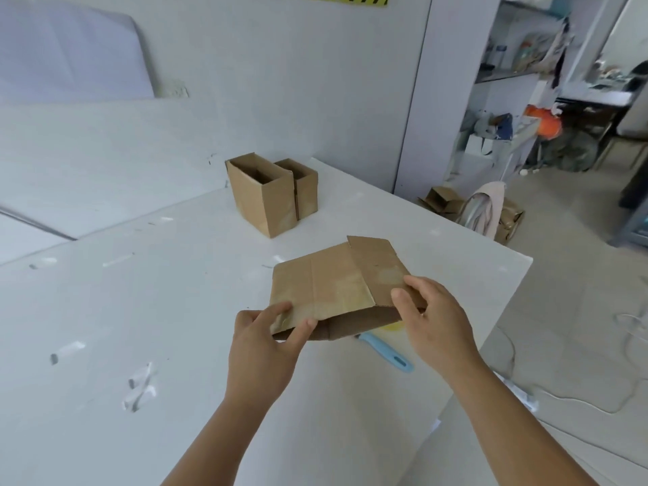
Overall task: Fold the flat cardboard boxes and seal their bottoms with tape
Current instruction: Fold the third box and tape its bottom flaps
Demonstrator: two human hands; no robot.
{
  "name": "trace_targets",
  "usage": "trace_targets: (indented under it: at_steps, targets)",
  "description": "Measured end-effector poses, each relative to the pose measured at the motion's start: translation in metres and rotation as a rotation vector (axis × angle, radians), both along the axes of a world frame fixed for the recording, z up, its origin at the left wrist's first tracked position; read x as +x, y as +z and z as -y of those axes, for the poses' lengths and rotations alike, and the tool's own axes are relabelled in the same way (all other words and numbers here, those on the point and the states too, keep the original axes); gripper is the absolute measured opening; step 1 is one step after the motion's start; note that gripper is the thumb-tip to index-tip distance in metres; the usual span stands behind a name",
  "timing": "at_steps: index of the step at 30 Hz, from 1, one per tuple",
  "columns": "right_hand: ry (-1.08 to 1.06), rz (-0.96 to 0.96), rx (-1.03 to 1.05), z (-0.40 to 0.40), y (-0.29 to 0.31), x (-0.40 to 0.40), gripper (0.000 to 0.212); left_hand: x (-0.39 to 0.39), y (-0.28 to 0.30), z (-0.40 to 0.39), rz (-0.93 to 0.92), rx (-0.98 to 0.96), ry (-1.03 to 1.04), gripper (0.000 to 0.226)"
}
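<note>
The left hand (pixel 270 327) pinches the near left corner of the flat box (pixel 333 289), thumb on top and fingers curled under. The right hand (pixel 431 310) grips the near right edge, fingers bent over the top. The box is held just above the white table (pixel 140 310), close to the person, and it is only partly opened. Its near end gapes a little.

I think the box could slip or squash crooked if one hand pulls harder than the other. The thin cardboard may bend in the wrong place. It could also bump the blue-handled tool (pixel 385 352) lying under it.

The long side of the box seems to run away from the person, tilted a bit to the right. One flap sticks out at the far end.

Two standing boxes (pixel 273 194) wait farther back on the table, well apart.
</note>
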State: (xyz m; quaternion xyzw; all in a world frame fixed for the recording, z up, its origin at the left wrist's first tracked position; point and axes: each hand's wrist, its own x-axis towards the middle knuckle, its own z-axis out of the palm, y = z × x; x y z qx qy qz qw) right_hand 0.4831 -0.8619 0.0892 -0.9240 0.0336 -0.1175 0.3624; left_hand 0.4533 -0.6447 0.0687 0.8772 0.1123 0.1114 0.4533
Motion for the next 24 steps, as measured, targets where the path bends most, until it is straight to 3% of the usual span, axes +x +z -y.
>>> trace_targets:
  at_steps: [8, 14, 22, 24]
  targets:
    - [0.241, 0.015, 0.140, 0.001, 0.007, 0.059, 0.042, 0.037, 0.016, 0.010, -0.049, -0.044, 0.152, 0.058]
    - [0.432, 0.113, 0.175, 0.015, 0.014, 0.108, 0.022, 0.042, 0.039, 0.049, 0.104, -0.193, 0.424, 0.056]
    - [0.729, 0.090, 0.297, 0.029, 0.020, 0.126, 0.014, 0.019, 0.045, 0.093, 0.239, -0.216, 0.622, 0.026]
    - [0.788, 0.103, 0.307, 0.025, 0.017, 0.120, 0.023, 0.007, 0.049, 0.098, 0.239, -0.185, 0.634, 0.024]
